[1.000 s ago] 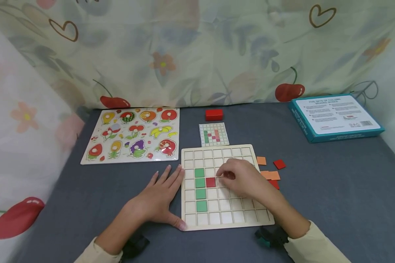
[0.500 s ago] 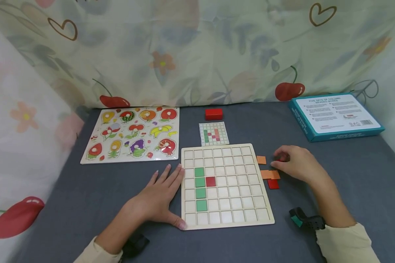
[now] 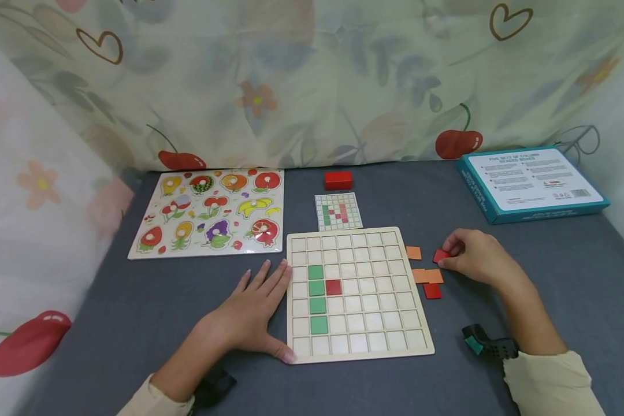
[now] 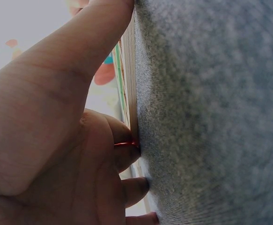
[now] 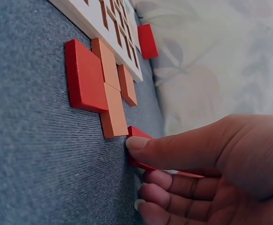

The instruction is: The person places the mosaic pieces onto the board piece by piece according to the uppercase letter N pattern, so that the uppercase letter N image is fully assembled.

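My left hand (image 3: 252, 318) lies with fingers spread against the left edge of a wooden grid board (image 3: 374, 345); the thumb rests at its near left corner. A column of green tiles (image 3: 317, 305) and one red tile (image 3: 333, 287) beside it fill cells of the board. Right of the board, my right hand (image 3: 475, 257) pinches another red tile (image 3: 440, 256) between thumb and fingers, low at the tabletop. In the right wrist view the thumb (image 5: 148, 144) covers part of that tile. Orange tiles (image 5: 114, 112) and a further red tile (image 5: 85, 77) lie close by.
Behind the board are a small pattern card (image 3: 338, 212) and a red block (image 3: 338, 181). A fruit puzzle board (image 3: 197, 199) lies at the back left, a teal box (image 3: 533, 185) at the back right. A patterned cloth (image 3: 312, 86) hangs behind the table.
My right hand has moved right from over the board to the red tile beside the orange ones, and now pinches it. My left hand has stayed at the board's edge.
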Demonstrator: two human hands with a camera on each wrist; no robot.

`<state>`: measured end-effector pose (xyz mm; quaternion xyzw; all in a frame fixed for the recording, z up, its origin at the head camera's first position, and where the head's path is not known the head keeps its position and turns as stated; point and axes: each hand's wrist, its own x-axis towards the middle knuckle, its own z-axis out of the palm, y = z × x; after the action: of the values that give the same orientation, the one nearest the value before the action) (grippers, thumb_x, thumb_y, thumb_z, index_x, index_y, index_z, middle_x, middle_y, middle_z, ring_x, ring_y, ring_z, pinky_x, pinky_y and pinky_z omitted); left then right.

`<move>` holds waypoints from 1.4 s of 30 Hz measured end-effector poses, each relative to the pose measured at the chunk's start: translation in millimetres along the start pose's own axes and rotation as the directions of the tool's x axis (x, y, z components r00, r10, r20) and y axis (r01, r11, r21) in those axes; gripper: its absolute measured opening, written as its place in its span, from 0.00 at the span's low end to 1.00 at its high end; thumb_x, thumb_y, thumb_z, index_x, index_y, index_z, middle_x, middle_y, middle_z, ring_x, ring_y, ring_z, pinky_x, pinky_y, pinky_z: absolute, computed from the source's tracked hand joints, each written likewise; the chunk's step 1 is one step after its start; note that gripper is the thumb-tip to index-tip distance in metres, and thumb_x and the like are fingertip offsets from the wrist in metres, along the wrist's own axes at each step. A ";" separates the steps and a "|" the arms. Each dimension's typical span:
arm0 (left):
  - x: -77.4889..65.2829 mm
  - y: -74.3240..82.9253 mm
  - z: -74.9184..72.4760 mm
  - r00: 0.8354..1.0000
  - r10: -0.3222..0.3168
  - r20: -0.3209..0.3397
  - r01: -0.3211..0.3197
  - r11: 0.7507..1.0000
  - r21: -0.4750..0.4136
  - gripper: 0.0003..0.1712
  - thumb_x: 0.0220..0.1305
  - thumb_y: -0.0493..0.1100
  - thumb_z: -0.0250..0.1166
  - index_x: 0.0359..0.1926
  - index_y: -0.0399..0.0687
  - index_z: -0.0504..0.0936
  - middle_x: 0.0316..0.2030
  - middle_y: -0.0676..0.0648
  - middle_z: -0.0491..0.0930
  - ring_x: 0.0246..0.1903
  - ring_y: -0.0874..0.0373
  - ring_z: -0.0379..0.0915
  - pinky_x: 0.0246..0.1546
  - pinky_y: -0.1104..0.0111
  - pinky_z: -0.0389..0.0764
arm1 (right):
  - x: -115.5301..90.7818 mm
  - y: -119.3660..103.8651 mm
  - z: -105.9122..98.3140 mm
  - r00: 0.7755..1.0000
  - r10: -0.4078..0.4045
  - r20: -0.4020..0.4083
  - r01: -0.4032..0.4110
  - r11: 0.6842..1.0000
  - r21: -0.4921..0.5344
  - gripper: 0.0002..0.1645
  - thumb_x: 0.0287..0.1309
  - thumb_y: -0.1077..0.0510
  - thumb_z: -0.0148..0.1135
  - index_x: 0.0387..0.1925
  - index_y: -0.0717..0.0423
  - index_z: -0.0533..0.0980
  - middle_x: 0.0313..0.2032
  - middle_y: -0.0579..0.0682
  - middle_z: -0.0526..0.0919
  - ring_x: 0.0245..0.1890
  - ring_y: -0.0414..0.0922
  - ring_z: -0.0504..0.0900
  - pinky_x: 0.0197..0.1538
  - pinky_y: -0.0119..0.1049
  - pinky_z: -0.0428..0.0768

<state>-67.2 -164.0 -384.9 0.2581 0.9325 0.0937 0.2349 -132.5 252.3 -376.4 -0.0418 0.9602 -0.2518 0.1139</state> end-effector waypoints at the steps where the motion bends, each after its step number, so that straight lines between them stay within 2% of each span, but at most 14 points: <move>1: 0.1 -0.1 0.2 1.000 0.001 -0.001 -0.001 1.000 0.000 0.83 0.34 0.84 0.68 0.81 0.47 0.39 0.80 0.47 0.35 0.77 0.43 0.24 0.71 0.40 0.35 | 0.2 -0.4 0.5 1.000 0.000 -0.005 0.000 1.000 0.006 0.14 0.54 0.59 0.74 0.36 0.62 0.78 0.31 0.53 0.79 0.34 0.50 0.75 0.35 0.41 0.73; 11: 1.2 0.3 0.4 1.000 -0.011 0.008 0.011 1.000 -0.005 0.83 0.34 0.84 0.68 0.81 0.48 0.38 0.80 0.48 0.35 0.77 0.44 0.23 0.71 0.40 0.34 | -1.6 -6.6 2.4 0.997 -0.052 -0.054 0.058 0.993 0.103 0.06 0.63 0.63 0.66 0.40 0.62 0.80 0.32 0.53 0.81 0.30 0.48 0.78 0.33 0.38 0.79; 16: 1.0 0.4 0.0 1.000 -0.011 0.009 0.011 1.000 -0.002 0.83 0.34 0.84 0.68 0.81 0.48 0.38 0.80 0.48 0.35 0.77 0.44 0.24 0.71 0.40 0.35 | -6.8 -21.3 1.9 0.994 -0.094 -0.055 0.101 0.984 0.149 0.05 0.63 0.64 0.67 0.40 0.62 0.82 0.33 0.52 0.83 0.30 0.47 0.79 0.33 0.37 0.80; 23: 0.1 0.0 -0.7 1.000 -0.002 0.006 0.002 1.000 -0.012 0.83 0.34 0.84 0.68 0.81 0.48 0.38 0.80 0.48 0.34 0.77 0.44 0.24 0.71 0.40 0.35 | -15.7 -51.5 10.3 0.985 -0.171 -0.011 0.169 0.965 0.203 0.03 0.60 0.65 0.69 0.37 0.59 0.84 0.33 0.50 0.83 0.30 0.46 0.78 0.31 0.36 0.80; 26: -0.2 -0.3 -0.7 1.000 0.000 0.003 0.000 1.000 -0.016 0.83 0.34 0.84 0.68 0.81 0.48 0.38 0.80 0.48 0.34 0.77 0.43 0.24 0.71 0.40 0.34 | -18.1 -64.8 20.2 0.976 -0.218 0.024 0.207 0.952 0.225 0.03 0.60 0.65 0.69 0.36 0.57 0.84 0.33 0.48 0.83 0.28 0.45 0.78 0.29 0.36 0.80; 32: -1.1 -0.4 -0.9 1.000 0.002 -0.003 -0.002 1.000 -0.020 0.83 0.34 0.84 0.69 0.81 0.47 0.39 0.80 0.47 0.35 0.77 0.43 0.24 0.70 0.40 0.34 | -23.1 -90.1 46.9 0.939 -0.335 0.081 0.309 0.922 0.234 0.08 0.58 0.67 0.69 0.32 0.50 0.84 0.29 0.42 0.82 0.27 0.42 0.77 0.30 0.35 0.77; 35: -1.3 -0.2 -1.2 1.000 0.002 -0.002 -0.002 1.000 -0.018 0.83 0.34 0.83 0.69 0.81 0.47 0.39 0.80 0.47 0.35 0.77 0.43 0.24 0.70 0.40 0.35 | -25.6 -102.5 59.4 0.924 -0.367 0.107 0.337 0.914 0.227 0.10 0.57 0.68 0.68 0.29 0.48 0.83 0.26 0.40 0.80 0.25 0.41 0.75 0.29 0.35 0.75; 42: -0.6 0.1 -1.7 1.000 0.002 0.004 -0.002 1.000 -0.011 0.83 0.34 0.84 0.68 0.81 0.47 0.38 0.80 0.47 0.35 0.77 0.43 0.24 0.70 0.40 0.35 | -29.9 -119.6 77.9 0.904 -0.422 0.076 0.415 0.905 0.094 0.13 0.54 0.67 0.71 0.23 0.46 0.81 0.23 0.37 0.75 0.25 0.37 0.72 0.31 0.34 0.74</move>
<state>-67.5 -164.3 -383.2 0.2577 0.9312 0.0986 0.2381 -82.0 115.4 -377.5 -0.2543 0.9121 -0.3042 0.1041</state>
